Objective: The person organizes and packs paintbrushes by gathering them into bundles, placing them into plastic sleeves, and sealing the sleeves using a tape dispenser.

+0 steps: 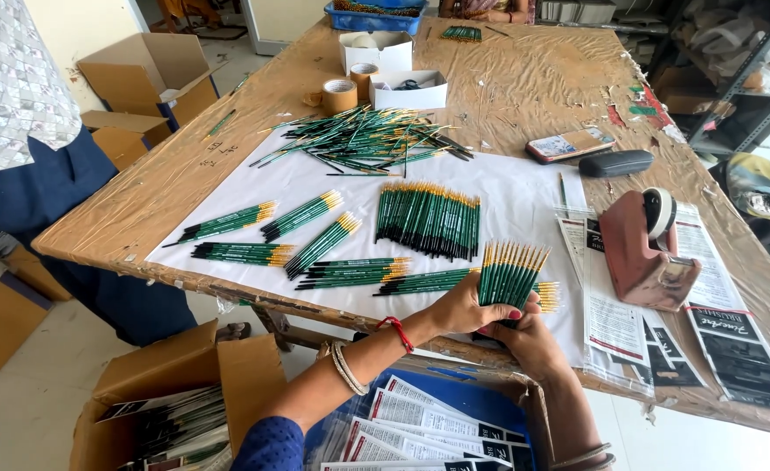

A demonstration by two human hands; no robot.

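Both forearms reach up from the lower edge and meet. The left hand (462, 307) curls closed, thumb uppermost; the right hand (529, 342) cups beneath it, fingers seemingly closed too, partly hidden.

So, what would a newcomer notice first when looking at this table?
Probably the fan of green brushes that both hands, left hand and right hand, hold at the table's near edge. Next come the sorted bundles on the white sheet, the loose heap behind them, and the reddish tape dispenser at right.
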